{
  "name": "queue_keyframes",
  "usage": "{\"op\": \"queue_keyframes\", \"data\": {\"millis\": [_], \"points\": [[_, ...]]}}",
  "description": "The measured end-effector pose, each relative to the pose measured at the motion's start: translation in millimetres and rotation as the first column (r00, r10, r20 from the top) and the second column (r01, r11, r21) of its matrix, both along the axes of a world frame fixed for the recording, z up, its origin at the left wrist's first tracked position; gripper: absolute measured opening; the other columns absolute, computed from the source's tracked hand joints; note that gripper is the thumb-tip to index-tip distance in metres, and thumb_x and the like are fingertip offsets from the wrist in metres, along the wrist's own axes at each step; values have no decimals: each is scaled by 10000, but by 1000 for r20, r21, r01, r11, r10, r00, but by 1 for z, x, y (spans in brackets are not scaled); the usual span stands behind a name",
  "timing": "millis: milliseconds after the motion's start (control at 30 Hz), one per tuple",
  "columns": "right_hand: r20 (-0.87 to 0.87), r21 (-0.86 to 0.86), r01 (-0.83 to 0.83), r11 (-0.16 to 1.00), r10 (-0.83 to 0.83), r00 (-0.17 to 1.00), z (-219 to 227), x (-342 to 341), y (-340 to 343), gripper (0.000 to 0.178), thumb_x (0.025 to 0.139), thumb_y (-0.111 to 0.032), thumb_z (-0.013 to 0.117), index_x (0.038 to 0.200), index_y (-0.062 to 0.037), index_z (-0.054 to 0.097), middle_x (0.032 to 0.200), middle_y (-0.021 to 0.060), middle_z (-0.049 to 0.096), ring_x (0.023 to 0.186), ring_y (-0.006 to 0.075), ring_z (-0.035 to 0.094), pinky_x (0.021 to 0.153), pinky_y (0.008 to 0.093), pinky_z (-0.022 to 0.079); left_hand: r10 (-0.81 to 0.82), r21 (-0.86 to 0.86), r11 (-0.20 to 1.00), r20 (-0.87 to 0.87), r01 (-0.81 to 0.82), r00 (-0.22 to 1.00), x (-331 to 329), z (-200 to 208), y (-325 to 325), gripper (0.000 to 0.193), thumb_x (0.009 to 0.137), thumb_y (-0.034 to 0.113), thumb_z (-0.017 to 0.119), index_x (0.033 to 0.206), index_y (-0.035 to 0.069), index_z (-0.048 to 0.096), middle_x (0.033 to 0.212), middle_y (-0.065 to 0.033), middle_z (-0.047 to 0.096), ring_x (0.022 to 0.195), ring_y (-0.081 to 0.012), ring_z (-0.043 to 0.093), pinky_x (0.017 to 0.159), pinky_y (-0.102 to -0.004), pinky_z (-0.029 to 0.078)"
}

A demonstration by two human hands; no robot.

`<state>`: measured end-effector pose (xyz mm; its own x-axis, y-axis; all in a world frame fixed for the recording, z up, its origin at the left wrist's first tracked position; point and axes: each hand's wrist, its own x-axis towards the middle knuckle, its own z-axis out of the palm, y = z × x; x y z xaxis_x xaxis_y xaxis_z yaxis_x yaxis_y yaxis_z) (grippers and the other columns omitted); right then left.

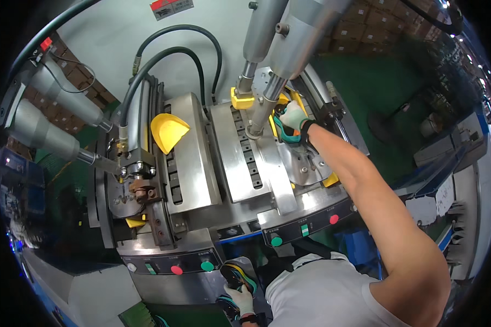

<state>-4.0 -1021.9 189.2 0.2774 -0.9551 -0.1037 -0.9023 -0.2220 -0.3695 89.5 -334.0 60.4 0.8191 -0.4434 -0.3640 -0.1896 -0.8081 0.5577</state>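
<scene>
My right hand (294, 115), in a pale glove, is closed on a black, teal and orange shoe (289, 135) at the right station of the machine. That shoe lies beside a slanted metal press rod (262, 117) and partly under my fingers. Low in the view, my left hand (242, 300), gloved too, has its fingers closed on the edge of another shoe (239, 277) with black, yellow and teal parts. A further dark shoe with teal trim (226, 306) sits beside that hand, partly hidden by it.
Two thick cylinders (305, 41) slope down over the right station; a yellow pad (242, 99) caps one. The left station carries a yellow curved guard (168, 132) and more cylinders (46, 128). Red and green buttons line the front panel (305, 228). Black hoses (174, 50) arch behind.
</scene>
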Motion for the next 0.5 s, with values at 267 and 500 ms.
{"op": "queue_keyframes", "data": {"millis": [267,500], "points": [[56,88,183,979,-189,980,-40,-7,20,746,846,-284,728,1363,52,308,1375,324,449,1214,457,569,1037,483,476,80,-14,997,-111,-82,991,-28,-18,3,820,872,32,644,1518,-95,156,1484,-310,350,1360,-430,411,1155,-421,319],[60,-78,15,997,-10,998,-49,-32,-3,646,776,-289,712,1229,114,488,1003,230,673,905,340,680,788,412,548,59,-197,979,-20,-61,998,-30,-4,-12,775,895,62,657,1500,-123,208,1470,-322,381,1394,-437,368,1184,-429,271]]}}
